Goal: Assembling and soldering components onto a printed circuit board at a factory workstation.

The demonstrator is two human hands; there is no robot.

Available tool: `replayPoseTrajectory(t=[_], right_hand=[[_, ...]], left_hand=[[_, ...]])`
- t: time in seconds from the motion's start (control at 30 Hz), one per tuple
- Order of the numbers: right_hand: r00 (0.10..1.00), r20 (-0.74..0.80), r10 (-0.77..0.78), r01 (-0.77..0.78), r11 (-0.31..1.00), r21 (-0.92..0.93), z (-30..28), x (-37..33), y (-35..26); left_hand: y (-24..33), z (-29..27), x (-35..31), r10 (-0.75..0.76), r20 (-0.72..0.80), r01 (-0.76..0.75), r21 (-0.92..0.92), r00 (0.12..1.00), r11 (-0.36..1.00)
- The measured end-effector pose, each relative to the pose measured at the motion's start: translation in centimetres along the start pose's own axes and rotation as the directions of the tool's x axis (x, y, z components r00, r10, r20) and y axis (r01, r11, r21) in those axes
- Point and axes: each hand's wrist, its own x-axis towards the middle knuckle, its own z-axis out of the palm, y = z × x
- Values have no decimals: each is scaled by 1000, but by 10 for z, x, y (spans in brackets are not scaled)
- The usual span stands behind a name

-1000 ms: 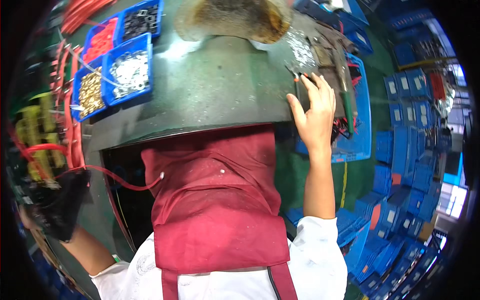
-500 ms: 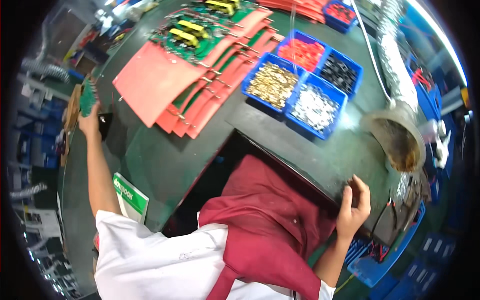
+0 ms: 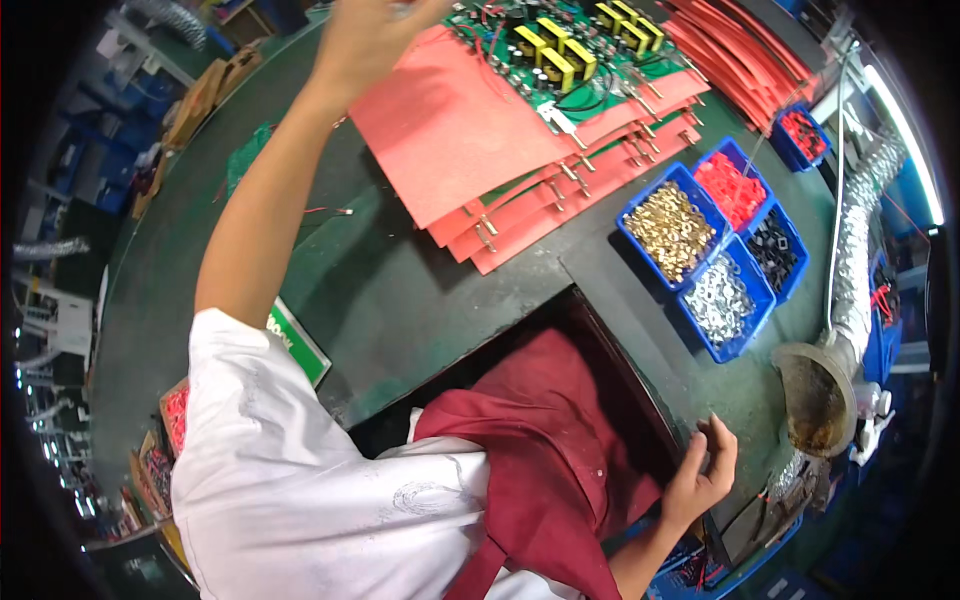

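Note:
My left hand [image 3: 375, 40] reaches to the top edge of the head view, over the far left corner of a stack of green circuit boards [image 3: 590, 85] with yellow parts, layered between pink sheets [image 3: 470, 140]. Its fingertips run out of the frame, so what they touch cannot be seen. A loose green circuit board [image 3: 245, 155] lies on the table, partly behind my left forearm. My right hand [image 3: 705, 470] hovers by the table's edge at the lower right, fingers loosely curled, thumb apart, with nothing visible in it.
Blue bins of gold metal parts [image 3: 670, 230], silver metal parts [image 3: 718, 300], red parts [image 3: 733, 190] and black parts [image 3: 772, 245] stand right of the stack. A fume duct hood [image 3: 815, 400] is at the right. A green-covered notebook [image 3: 298, 340] lies by my left sleeve.
My left hand has moved from the loose green circuit board at the far left, rightward to the stack. The view has turned left. My right hand has barely moved.

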Motion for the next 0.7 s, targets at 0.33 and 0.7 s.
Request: replayPoseTrajectory(t=[0.33,0.7], right_hand=[[997,18,-76,77,994,-76,-27,-12,-5],[993,31,-114,115,993,-3,-77,-5,3]], left_hand=[[110,138,12,176,311,-312,466,934,828],[40,61,11,449,-289,-344,349,845,872]])
